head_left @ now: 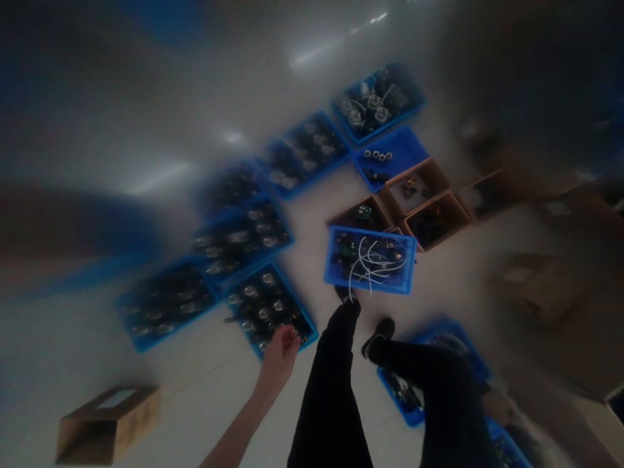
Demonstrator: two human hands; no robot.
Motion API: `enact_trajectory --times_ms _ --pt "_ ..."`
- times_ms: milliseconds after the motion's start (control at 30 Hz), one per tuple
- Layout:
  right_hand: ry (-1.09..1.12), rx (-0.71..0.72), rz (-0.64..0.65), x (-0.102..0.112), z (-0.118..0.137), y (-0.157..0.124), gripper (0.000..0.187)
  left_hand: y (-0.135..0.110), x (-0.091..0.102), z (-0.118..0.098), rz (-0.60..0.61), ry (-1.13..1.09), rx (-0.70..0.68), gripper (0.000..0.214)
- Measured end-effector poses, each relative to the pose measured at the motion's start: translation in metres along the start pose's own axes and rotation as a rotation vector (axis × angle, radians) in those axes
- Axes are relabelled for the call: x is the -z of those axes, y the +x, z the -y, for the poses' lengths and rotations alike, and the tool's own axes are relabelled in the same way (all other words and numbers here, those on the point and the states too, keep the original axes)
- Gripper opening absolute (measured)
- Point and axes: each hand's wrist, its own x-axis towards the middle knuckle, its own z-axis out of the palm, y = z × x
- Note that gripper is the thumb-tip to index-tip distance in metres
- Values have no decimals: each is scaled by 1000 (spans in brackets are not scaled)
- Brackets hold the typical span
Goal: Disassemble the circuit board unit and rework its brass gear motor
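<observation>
My left hand (284, 344) is over the near corner of a blue crate (308, 320) on the floor. Its fingers are bent and held together, and whatever may be between them is hidden. Inside that crate sit several dark parts with round, clear or silvery tops (264, 313), spaced apart from one another. My right hand does not show. In front of my feet, another blue crate (412, 266) holds dark parts and loose white cables (375, 260), some hanging over its near rim.
More blue crates (234, 242) of similar parts stand in a slanting row. Open cardboard boxes (439, 218) with small parts adjoin a blue bin (402, 146). A carton (110, 422) lies lower left. Further crates (414, 419) flank my right leg. The picture's edges are blurred.
</observation>
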Motion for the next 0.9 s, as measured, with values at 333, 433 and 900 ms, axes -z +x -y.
enact_trajectory --times_ms 333,433,900 --pt "-315 663 49 -134 176 498 50 391 -256 -109 -151 226 -520 63" --pt "-322 860 7 -177 216 587 41 479 -319 -132 -138 370 -586 78" --pt "-217 1141 174 -249 238 710 22 604 -428 -161 -238 789 -514 101"
